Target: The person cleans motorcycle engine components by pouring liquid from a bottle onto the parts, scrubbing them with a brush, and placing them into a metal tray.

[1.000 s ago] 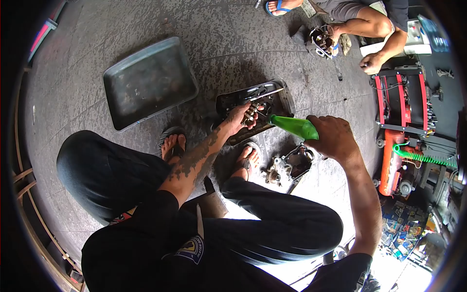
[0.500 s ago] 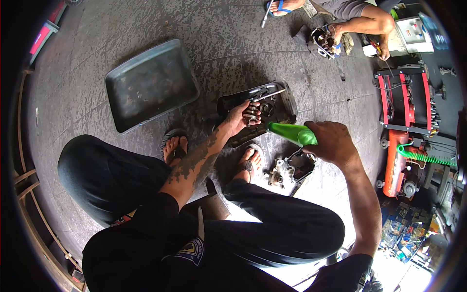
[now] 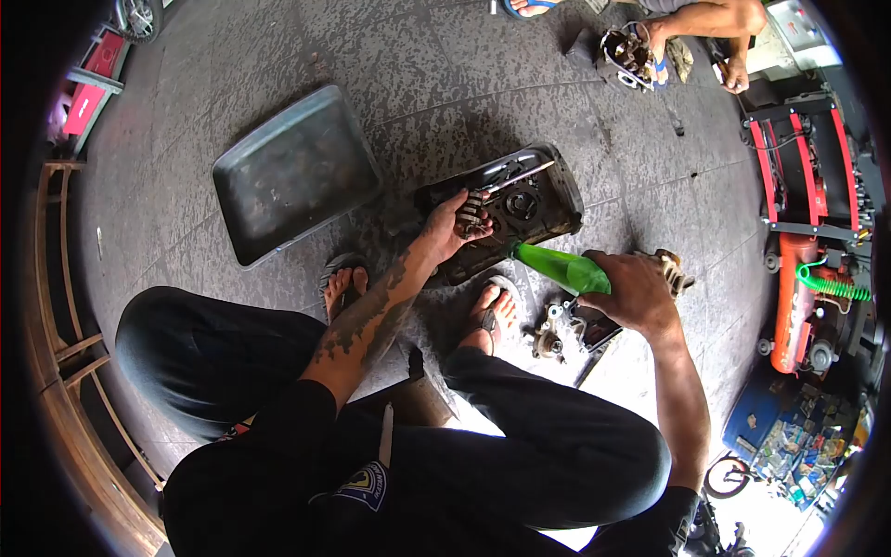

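My left hand [image 3: 445,230] is closed around a ribbed metal part [image 3: 474,210], like a gear cluster, and holds it over the near left side of a dark parts tray [image 3: 577,215]. A pale rod and a round dark part [image 3: 520,204] lie in that tray, which is wet and oily. Wrapped round the base of a green bottle [image 3: 560,267] is my right hand [image 3: 634,292]. The bottle lies tilted nearly level, its neck pointing left to the tray's near edge, just below the metal part. Whether liquid is coming out, I cannot tell.
A larger dark tray [image 3: 297,172] sits on the floor at left. Metal engine parts [image 3: 549,342] lie beside my right foot, and another [image 3: 673,271] behind my right hand. Another person's hand [image 3: 734,74] is at upper right, near an engine casing [image 3: 627,58]. A red tool cart [image 3: 807,162] stands right.
The camera view has shifted, so the floor things sit differently in frame. Both hands keep their holds, and the bottle stays tilted by the tray. A metal part now shows behind my right hand.
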Tool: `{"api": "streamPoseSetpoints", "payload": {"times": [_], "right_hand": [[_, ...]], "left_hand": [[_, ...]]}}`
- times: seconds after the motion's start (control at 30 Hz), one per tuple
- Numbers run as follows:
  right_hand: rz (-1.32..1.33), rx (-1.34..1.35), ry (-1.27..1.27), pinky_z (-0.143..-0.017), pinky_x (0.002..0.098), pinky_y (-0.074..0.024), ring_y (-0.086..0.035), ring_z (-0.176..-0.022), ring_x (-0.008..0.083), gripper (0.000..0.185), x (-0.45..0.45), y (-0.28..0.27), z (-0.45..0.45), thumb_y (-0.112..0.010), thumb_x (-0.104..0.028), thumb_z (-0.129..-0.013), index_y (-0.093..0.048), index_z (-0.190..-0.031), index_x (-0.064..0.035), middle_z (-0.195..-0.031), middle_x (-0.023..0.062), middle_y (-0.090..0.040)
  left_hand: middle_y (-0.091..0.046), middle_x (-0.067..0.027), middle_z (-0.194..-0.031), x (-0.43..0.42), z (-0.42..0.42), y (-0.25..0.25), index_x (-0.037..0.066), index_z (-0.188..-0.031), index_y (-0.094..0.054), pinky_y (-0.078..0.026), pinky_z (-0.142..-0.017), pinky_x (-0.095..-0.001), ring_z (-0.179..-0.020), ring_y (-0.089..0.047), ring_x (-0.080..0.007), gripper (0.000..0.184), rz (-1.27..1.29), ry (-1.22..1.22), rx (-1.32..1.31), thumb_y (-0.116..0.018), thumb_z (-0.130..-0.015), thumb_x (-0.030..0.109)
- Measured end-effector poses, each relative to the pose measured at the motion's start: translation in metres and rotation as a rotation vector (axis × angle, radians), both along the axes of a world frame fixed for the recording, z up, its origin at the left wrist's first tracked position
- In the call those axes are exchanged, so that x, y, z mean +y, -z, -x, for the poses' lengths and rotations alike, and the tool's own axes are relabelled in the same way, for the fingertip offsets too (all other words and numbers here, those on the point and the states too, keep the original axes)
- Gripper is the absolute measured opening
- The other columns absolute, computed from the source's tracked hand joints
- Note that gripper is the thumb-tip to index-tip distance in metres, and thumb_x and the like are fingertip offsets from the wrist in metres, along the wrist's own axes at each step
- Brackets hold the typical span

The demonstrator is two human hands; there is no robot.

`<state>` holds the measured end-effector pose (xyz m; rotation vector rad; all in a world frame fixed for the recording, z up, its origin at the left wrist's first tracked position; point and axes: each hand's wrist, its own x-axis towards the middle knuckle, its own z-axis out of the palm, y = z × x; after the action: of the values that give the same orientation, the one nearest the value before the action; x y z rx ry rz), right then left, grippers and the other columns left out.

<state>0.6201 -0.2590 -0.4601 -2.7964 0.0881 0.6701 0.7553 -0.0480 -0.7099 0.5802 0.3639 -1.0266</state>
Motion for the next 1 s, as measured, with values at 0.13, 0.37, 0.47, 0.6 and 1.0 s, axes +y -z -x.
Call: {"api": "streamPoseSetpoints", "payload": {"times": [0.13, 0.37, 0.47, 0.6, 1.0], "right_hand": [[-0.036, -0.007, 0.028, -0.078, 0.0449, -0.0462, -0.064, -0.087, 0.0345, 0.039, -0.010, 0.005, 0.004, -0.076, -0.030, -0.071, -0.062, -0.102, -0.0103, -0.087, 0.0127, -0.068], [0.048, -0.049, -0.040, -0.080, 0.0457, -0.0461, -0.065, -0.086, 0.0332, 0.040, -0.021, 0.002, 0.000, -0.077, -0.028, -0.070, -0.061, -0.103, -0.0109, -0.084, 0.0111, -0.067], [0.123, -0.017, -0.062, -0.080, 0.0453, -0.0461, -0.065, -0.087, 0.0325, 0.039, -0.022, -0.011, -0.004, -0.077, -0.028, -0.071, -0.062, -0.104, -0.0115, -0.084, 0.0111, -0.067], [0.169, -0.013, -0.076, -0.081, 0.0452, -0.0457, -0.064, -0.090, 0.0303, 0.038, -0.020, -0.023, -0.006, -0.076, -0.028, -0.073, -0.062, -0.104, -0.0122, -0.084, 0.0122, -0.066], [0.217, -0.007, -0.092, -0.082, 0.0448, -0.0456, -0.064, -0.091, 0.0306, 0.040, -0.009, -0.030, 0.000, -0.075, -0.030, -0.072, -0.062, -0.106, -0.0130, -0.087, 0.0113, -0.066]], "left_hand": [[-0.063, -0.0095, -0.084, 0.000, 0.004, 0.000, 0.003, -0.109, -0.060, -0.056, -0.078, -0.0403, -0.081, -0.065, -0.0254, 0.038, -0.084, 0.038, -0.130, -0.043, -0.100, 0.036], [-0.064, -0.0054, -0.092, -0.006, 0.008, -0.009, 0.006, -0.108, -0.060, -0.054, -0.082, -0.0353, -0.091, -0.064, -0.0169, 0.019, -0.155, 0.091, -0.329, -0.055, -0.095, 0.019], [-0.065, -0.0036, -0.097, -0.011, 0.011, -0.013, 0.008, -0.109, -0.061, -0.051, -0.085, -0.0321, -0.095, -0.063, -0.0135, 0.018, -0.197, 0.107, -0.395, -0.060, -0.093, 0.015], [-0.065, -0.0019, -0.107, -0.015, 0.009, -0.018, 0.010, -0.114, -0.060, -0.047, -0.090, -0.0290, -0.103, -0.061, -0.0108, 0.024, -0.223, 0.088, -0.422, -0.063, -0.090, 0.014], [-0.064, -0.0041, -0.108, -0.008, 0.007, -0.016, 0.009, -0.117, -0.059, -0.049, -0.090, -0.0321, -0.105, -0.060, -0.0145, 0.026, -0.146, 0.079, -0.392, -0.059, -0.094, 0.020]]}}
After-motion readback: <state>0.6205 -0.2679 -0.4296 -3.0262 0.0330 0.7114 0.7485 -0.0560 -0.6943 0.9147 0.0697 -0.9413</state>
